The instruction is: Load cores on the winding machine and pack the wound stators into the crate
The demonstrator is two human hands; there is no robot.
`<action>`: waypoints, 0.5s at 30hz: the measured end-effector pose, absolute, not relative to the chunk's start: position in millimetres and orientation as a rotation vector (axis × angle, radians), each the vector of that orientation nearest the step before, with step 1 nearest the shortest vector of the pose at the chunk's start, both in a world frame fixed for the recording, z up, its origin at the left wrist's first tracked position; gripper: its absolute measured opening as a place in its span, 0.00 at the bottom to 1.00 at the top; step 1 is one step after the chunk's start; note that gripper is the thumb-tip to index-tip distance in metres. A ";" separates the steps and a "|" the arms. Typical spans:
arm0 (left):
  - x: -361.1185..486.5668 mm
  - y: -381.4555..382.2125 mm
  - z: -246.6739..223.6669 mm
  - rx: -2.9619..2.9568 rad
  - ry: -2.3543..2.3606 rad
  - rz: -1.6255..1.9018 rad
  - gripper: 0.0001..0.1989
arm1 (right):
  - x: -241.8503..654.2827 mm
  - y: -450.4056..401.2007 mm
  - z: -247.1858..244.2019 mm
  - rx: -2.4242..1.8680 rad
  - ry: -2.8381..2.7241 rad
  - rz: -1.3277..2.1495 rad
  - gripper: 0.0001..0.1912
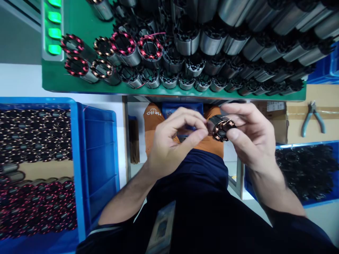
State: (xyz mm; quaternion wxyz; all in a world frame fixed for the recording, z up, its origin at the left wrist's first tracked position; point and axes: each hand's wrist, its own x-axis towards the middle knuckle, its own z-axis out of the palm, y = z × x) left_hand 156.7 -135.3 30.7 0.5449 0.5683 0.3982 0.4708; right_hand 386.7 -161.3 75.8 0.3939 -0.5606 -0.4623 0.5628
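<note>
Because the work needs both hands near one small part, it seems, the motor core (218, 126) is held up over the lap (212, 150), just short of the near edge of the green surface (54, 79), resting on nothing but fingers. The right hand (250, 137) is clamped on it, thumb across the coil end and fingers behind, a hold that probably keeps the wound face turned up to the eyes. The left hand (178, 137) is just beside it, thumb and forefinger tips drawn close; whether they pinch a fine wire I cannot tell. On the surface, the red-wound cores (129, 58) and copper-wound cores (113, 76) gather toward the near left corner, while black-ended cores (186, 46) line the near edge toward the right corner, likely to keep kinds apart. In the blue crate (102, 151) at the left, a cardboard strip (45, 169) lies between copper-coloured coils (34, 130) and red ones (39, 211), presumably for the same reason. The pliers (313, 109) lie on a cardboard box (293, 123), perhaps for easy reach by the right hand. As for the held core, it is a short, dark cylinder, tilted, its visible end ringed with shiny copper loops around a dark bore, a thin strand curving over the rim.
</note>
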 end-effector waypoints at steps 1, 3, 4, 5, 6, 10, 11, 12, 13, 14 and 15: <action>156.4 -136.1 23.0 1.263 0.936 1.048 0.09 | 389.1 -161.8 77.4 -1.429 -1.163 1.458 0.32; 154.8 -137.0 10.4 1.102 0.925 0.968 0.12 | 393.4 -163.5 79.1 -1.435 -1.159 1.490 0.33; 153.9 -136.9 7.3 1.048 0.918 0.955 0.12 | 394.7 -164.5 78.7 -1.430 -1.166 1.487 0.33; 153.0 -136.5 6.9 1.023 0.902 0.955 0.11 | 395.5 -165.3 77.3 -1.408 -1.181 1.472 0.32; 152.3 -135.6 9.0 1.027 0.873 0.966 0.10 | 395.5 -165.9 75.0 -1.371 -1.203 1.457 0.31; 151.6 -131.9 28.9 1.160 0.783 1.014 0.06 | 392.7 -166.5 63.1 -1.185 -1.292 1.424 0.26; 151.9 -131.7 33.3 1.185 0.786 1.021 0.04 | 392.1 -166.8 60.4 -1.169 -1.304 1.420 0.26; 152.3 -131.9 36.4 1.204 0.797 1.023 0.04 | 391.8 -167.4 58.0 -1.170 -1.310 1.415 0.27; 152.8 -132.7 37.9 1.219 0.812 1.018 0.04 | 391.9 -168.3 55.9 -1.174 -1.313 1.409 0.27; 153.3 -133.9 37.5 1.228 0.824 1.010 0.05 | 392.3 -169.4 54.0 -1.182 -1.312 1.406 0.28; 153.7 -135.3 35.2 1.231 0.830 0.995 0.06 | 392.9 -170.7 52.5 -1.187 -1.309 1.407 0.27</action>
